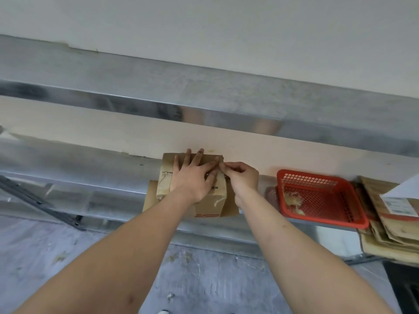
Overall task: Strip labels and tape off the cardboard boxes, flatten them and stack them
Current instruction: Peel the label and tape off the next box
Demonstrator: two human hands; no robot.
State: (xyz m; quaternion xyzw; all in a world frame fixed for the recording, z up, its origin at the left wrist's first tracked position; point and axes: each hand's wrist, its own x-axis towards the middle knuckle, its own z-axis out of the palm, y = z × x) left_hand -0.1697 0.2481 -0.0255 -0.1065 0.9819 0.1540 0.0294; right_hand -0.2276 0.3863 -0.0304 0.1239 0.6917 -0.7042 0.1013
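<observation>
We're on one cardboard box (pixel 209 200) at the back of the steel shelf (pixel 95 191), against the wall.

Hidden: our left hand (pixel 192 177) lies flat on the box top, fingers straight and spread, pressing, and it covers most of that face. Our right hand (pixel 242 175) sits at the box's right top edge, fingers curled, thumb and forefinger pinched together; whatever it pinches is too thin to make out, probably tape. Clear tape (pixel 164 184) shows wrinkled on the box's left side. The red print low on the front is cut off and unreadable. The box's flaps stick out left and right at the base. Count: one box in work, one red plastic basket (pixel 322 200) to its right holding a few pale scraps (pixel 293 201), one stack of flattened cardboard (pixel 390 223) at the right edge, cut by the frame; sheets not countable.
</observation>
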